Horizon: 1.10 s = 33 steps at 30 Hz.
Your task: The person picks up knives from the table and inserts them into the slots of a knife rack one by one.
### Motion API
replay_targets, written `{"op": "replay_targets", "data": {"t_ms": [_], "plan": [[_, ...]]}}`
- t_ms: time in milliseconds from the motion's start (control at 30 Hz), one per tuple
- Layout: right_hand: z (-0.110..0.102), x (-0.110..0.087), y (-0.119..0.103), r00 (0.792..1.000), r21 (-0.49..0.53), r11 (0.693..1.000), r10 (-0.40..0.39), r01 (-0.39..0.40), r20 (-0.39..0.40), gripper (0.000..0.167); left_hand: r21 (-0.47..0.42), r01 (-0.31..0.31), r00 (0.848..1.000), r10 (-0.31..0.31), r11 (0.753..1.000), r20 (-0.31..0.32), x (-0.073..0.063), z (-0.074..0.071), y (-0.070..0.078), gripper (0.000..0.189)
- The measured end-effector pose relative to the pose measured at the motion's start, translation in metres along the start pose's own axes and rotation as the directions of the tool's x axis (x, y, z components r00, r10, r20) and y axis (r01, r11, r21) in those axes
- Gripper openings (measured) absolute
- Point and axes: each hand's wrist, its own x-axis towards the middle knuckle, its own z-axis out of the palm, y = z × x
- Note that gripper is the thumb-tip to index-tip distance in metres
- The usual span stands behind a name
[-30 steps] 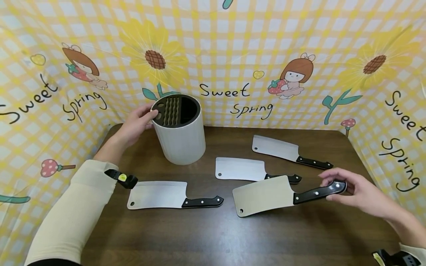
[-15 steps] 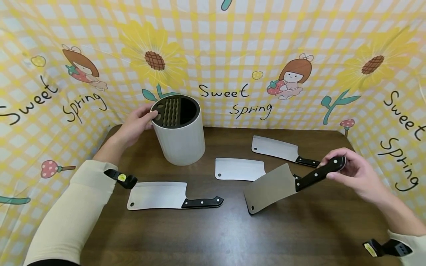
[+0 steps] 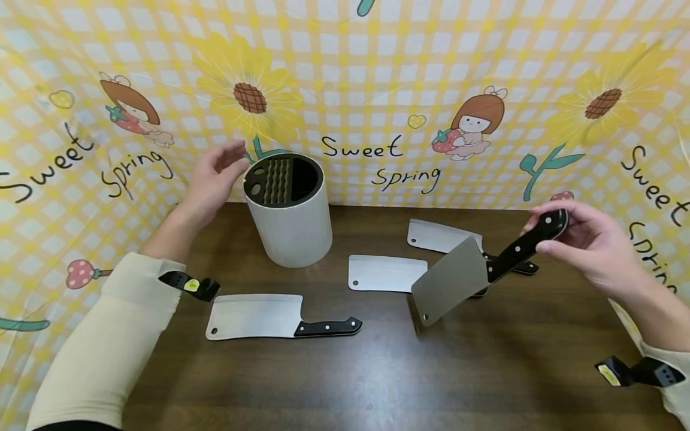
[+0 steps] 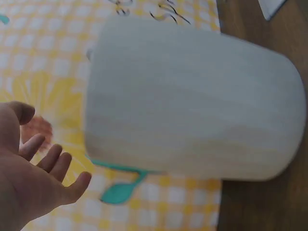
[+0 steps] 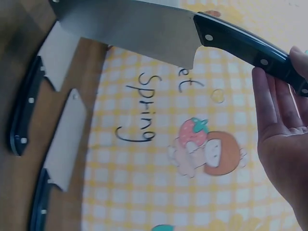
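My right hand (image 3: 598, 245) pinches the black handle of a cleaver (image 3: 453, 281) by its end. The blade slopes down to the left above the table, partly covering two other cleavers; in the right wrist view the held cleaver (image 5: 139, 31) hangs across the top. A white cylindrical knife block (image 3: 291, 230) stands upright at the back left, its dark top having wavy slots and one open compartment. Just left of the block, my left hand (image 3: 215, 179) is lifted with relaxed fingers. The left wrist view shows that hand (image 4: 38, 178) apart from the block (image 4: 192, 106).
One cleaver (image 3: 256, 317) lies at the front left, another (image 3: 385, 273) in the middle, a third (image 3: 444, 235) at the back right. They lie on a dark wooden table (image 3: 323, 383). A yellow checked cloth (image 3: 366, 78) rises behind and at both sides.
My right hand has raised the cleaver up and away, and its blade has tilted more steeply. My left hand has let go of the knife block's rim and moved slightly left and up.
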Motion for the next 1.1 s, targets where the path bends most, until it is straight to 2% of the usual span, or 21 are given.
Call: {"op": "replay_targets", "data": {"t_ms": [67,133,233,333,500,700,933,1100], "plan": [[0.001,0.007,-0.005,1.0,0.024,1.0,-0.004,0.004,0.006,0.044,-0.019,-0.046,0.998,0.046,0.999,-0.033,0.0,0.003,0.008,0.049],[0.002,0.013,-0.01,1.0,0.029,1.0,-0.01,0.01,0.003,0.046,-0.026,-0.081,0.996,0.08,0.996,-0.032,-0.003,0.007,0.019,0.047],[0.005,0.022,-0.015,0.999,0.048,0.998,-0.032,0.032,-0.005,0.047,-0.025,-0.117,0.993,0.118,0.993,0.014,-0.01,0.015,0.037,0.045],[0.01,0.033,-0.021,0.999,0.015,0.999,-0.032,0.032,-0.031,0.048,-0.023,-0.146,0.986,0.148,0.989,0.072,-0.017,0.025,0.055,0.044],[0.021,0.051,-0.028,0.998,0.022,0.999,-0.042,0.043,-0.052,0.048,-0.052,-0.196,0.966,0.202,0.979,0.163,-0.024,0.044,0.077,0.045],[0.035,0.069,-0.032,0.997,0.03,0.998,-0.058,0.059,-0.056,0.047,-0.111,-0.264,0.925,0.284,0.958,0.251,-0.032,0.068,0.095,0.044],[0.053,0.089,-0.038,0.998,-0.007,0.999,-0.045,0.044,-0.041,0.045,-0.177,-0.342,0.864,0.383,0.923,0.327,-0.037,0.094,0.105,0.043],[0.065,0.102,-0.041,0.998,-0.069,0.997,-0.021,0.016,-0.061,0.041,-0.202,-0.363,0.836,0.414,0.91,0.36,-0.04,0.112,0.113,0.044]]}}
